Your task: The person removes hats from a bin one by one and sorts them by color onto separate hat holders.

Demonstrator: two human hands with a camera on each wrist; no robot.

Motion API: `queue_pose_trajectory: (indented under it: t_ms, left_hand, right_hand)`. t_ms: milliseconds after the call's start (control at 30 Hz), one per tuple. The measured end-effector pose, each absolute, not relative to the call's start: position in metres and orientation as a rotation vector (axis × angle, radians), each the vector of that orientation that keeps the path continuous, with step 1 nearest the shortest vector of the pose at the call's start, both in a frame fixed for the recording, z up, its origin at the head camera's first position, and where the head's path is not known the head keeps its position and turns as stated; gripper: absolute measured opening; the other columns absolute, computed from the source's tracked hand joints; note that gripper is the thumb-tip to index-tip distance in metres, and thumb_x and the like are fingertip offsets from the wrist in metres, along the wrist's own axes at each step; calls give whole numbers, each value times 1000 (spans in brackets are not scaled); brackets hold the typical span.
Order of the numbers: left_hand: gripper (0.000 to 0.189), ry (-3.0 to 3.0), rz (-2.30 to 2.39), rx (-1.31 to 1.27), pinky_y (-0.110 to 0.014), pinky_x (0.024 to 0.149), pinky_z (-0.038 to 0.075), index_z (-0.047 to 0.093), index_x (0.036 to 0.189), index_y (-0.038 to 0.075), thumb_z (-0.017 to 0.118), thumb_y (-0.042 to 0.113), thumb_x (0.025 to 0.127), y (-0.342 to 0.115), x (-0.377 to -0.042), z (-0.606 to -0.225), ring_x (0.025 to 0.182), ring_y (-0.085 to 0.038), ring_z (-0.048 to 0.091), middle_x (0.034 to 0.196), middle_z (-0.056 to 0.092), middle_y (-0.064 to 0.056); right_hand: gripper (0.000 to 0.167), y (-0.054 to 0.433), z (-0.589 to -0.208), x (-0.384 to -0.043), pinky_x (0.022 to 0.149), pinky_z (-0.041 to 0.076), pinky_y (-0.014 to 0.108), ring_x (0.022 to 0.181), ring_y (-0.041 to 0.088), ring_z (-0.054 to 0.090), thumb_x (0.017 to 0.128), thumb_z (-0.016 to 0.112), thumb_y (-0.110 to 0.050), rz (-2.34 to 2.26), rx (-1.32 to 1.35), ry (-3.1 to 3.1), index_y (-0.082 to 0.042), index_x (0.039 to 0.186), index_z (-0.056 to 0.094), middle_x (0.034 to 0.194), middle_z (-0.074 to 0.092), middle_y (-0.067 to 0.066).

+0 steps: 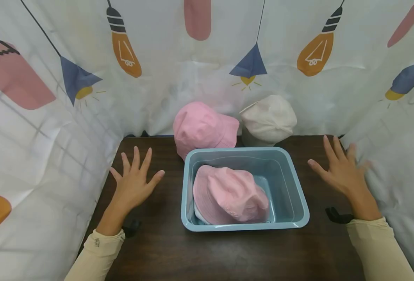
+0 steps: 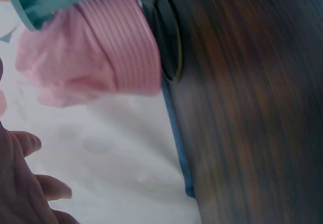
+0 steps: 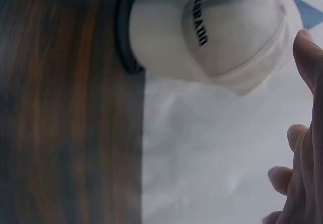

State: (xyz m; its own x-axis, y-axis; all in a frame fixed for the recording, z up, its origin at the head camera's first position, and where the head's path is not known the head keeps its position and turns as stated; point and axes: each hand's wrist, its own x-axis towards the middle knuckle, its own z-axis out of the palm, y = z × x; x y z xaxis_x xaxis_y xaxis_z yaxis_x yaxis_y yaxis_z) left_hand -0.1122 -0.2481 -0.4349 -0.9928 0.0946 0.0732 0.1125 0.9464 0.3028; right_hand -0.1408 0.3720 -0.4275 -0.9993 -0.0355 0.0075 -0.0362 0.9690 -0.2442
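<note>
My left hand (image 1: 131, 187) is held with fingers spread, left of a light blue plastic bin (image 1: 245, 228), touching nothing. To the bin's right, my right hand (image 1: 347, 175) has its fingers spread too and holds nothing. A pink hat (image 1: 233, 195) with a stitched brim lies inside the bin, toward its left, and something whitish shows under its edge. Behind the bin stand a pink cap (image 1: 203, 127) and a white cap (image 1: 270, 119). The right wrist view shows dark lettering on the white cap (image 3: 237, 30), which sits on a whitish cylindrical stand (image 3: 161, 32).
Everything stands on a dark wood-grain table (image 1: 221, 253). A white cloth (image 1: 207, 84) printed with lamps and bulbs hangs behind it and along both sides. A thin dark ring (image 2: 176, 37) shows beside the pink cap's brim in the left wrist view.
</note>
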Motion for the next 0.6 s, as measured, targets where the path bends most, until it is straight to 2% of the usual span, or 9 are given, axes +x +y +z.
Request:
queue_pose_trajectory:
  t_ms: [100, 233, 367, 467, 567, 600]
  left_hand:
    - [84, -3042, -580, -199, -86, 101, -17, 3, 165, 31, 40, 68, 101, -237, -108, -432, 151, -53, -17, 171, -6, -17]
    - [76, -3011, -747, -272, -86, 104, -12, 7, 166, 30, 38, 62, 104, -223, -102, -428, 153, -54, -5, 171, 1, -16]
    - [70, -2963, -880, -338, -85, 109, 5, 10, 165, 31, 41, 53, 107, -212, -96, -427, 154, -51, 12, 172, 10, -13]
    - [68, -2937, -950, -392, -77, 113, 22, 12, 165, 31, 42, 50, 107, -202, -91, -427, 154, -44, 25, 172, 16, -8]
    - [64, -2908, -1074, -433, -68, 116, 30, 13, 165, 31, 40, 47, 109, -192, -87, -427, 152, -38, 32, 171, 21, -4]
    - [63, -2898, -1134, -438, -65, 117, 31, 14, 165, 31, 38, 46, 109, -189, -86, -426, 152, -37, 34, 171, 22, -3]
  right_hand:
    - [91, 365, -417, -139, 90, -11, 94, 149, 60, -14, 99, 45, -67, 411, 109, -3092, -31, 164, -9, 173, -10, 5]
    - [91, 348, -401, -138, 98, -5, 92, 153, 56, -1, 100, 50, -61, 468, 211, -3061, -29, 165, -5, 173, 4, 10]
    - [90, 330, -383, -134, 106, 5, 87, 153, 50, 18, 100, 56, -55, 531, 318, -3036, -27, 166, 1, 169, 23, 17]
    - [87, 314, -371, -130, 109, 24, 78, 145, 47, 39, 99, 60, -49, 544, 430, -2988, -25, 166, 9, 161, 41, 18]
    - [83, 299, -359, -125, 97, 43, 67, 128, 44, 56, 98, 65, -43, 535, 570, -2911, -24, 165, 19, 147, 59, 13]
    - [82, 293, -356, -124, 90, 48, 61, 116, 39, 63, 98, 66, -41, 527, 619, -2886, -24, 165, 22, 142, 64, 11]
